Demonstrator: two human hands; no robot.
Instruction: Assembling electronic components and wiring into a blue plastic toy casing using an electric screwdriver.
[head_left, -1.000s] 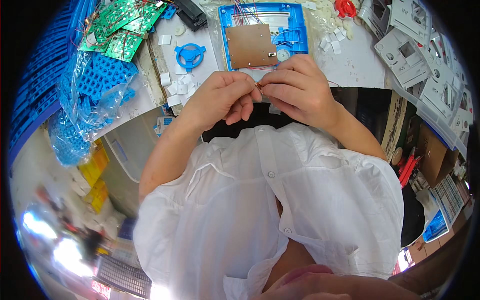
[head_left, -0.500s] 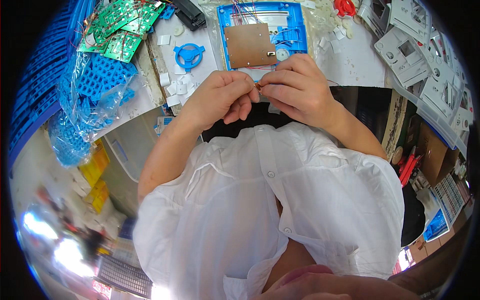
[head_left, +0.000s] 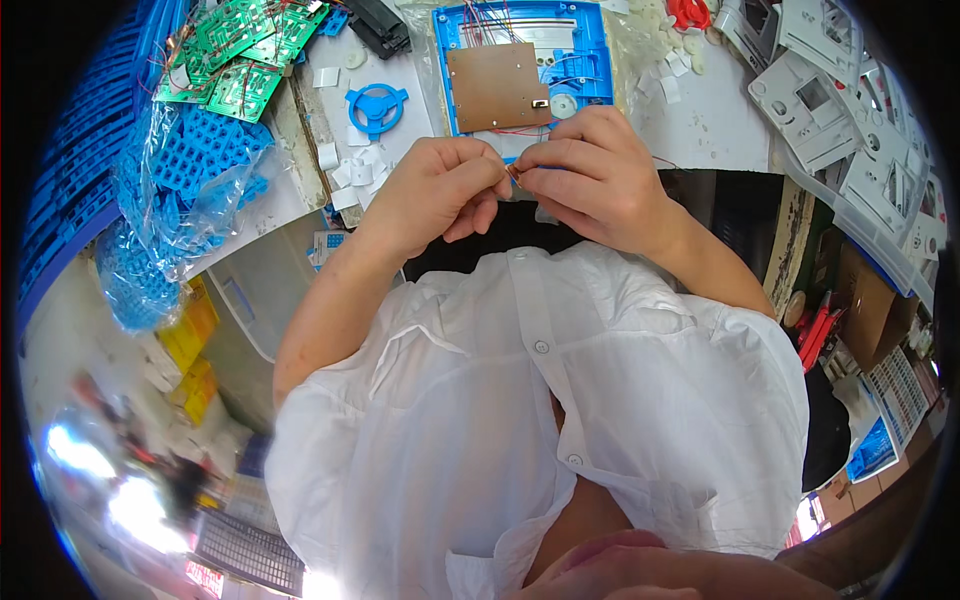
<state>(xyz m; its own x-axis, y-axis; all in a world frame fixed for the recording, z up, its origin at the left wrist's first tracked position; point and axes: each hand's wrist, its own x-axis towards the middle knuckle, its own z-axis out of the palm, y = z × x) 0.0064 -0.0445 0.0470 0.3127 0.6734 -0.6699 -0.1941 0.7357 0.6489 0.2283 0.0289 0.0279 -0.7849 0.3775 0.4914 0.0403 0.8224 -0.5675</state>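
Note:
My left hand [head_left: 445, 190] and my right hand [head_left: 597, 178] meet at the table's near edge, each in a pinch. Between the fingertips runs a thin copper-coloured wire [head_left: 513, 175], partly hidden by the fingers. Just beyond them lies a blue plastic housing [head_left: 597, 60], with a brown circuit board [head_left: 495, 88] resting over its left part, plain side up. Red and dark wires [head_left: 485, 28] rise at the housing's far end. A round white disc [head_left: 563, 106] sits in it near my right hand.
Left of the housing are a blue three-spoked ring [head_left: 377, 110] and small white pieces [head_left: 355, 172]. Green circuit boards [head_left: 245, 90] and bagged blue keypads [head_left: 200, 160] crowd the far left. White plastic casings [head_left: 805, 115] fill a clear bin at the right. Another red ring [head_left: 689, 13] lies at the back.
Both hands keep their pinch at nearly the same spot, with only a slight shift of the fingers. The copper-coloured wire shows a little more between them.

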